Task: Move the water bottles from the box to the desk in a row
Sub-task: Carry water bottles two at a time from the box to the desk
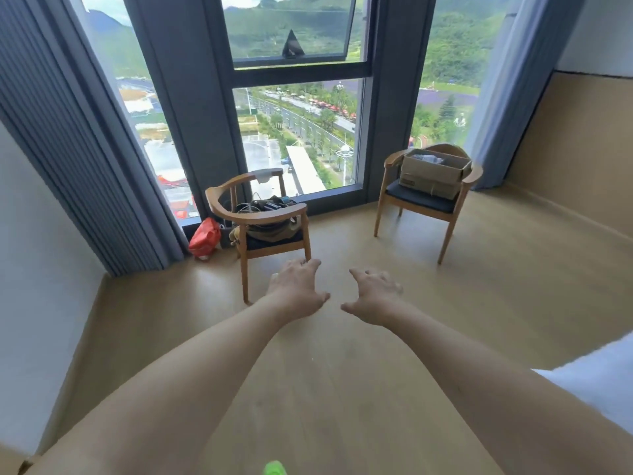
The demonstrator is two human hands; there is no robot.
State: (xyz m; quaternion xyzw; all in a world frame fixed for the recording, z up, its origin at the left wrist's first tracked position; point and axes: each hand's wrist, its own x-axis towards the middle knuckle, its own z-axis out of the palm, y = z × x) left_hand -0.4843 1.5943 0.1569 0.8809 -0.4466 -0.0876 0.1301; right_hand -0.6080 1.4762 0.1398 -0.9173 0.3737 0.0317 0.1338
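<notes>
Both arms stretched fwd over wood floor. Left hand (297,286) & right hand (373,292) side by side, palms down, fingers spread loose, holding nothing. Cardboard box (432,173) sits at 1 o'clock on seat of right chair (459,200) by window, well apart from hands; contents unclear. Left chair (239,217) w/ bags at 11 o'clock, red bag (205,237) beside it.

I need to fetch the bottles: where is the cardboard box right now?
The brown cardboard box sits on the dark seat of the right-hand wooden armchair, by the window at upper right.
</notes>
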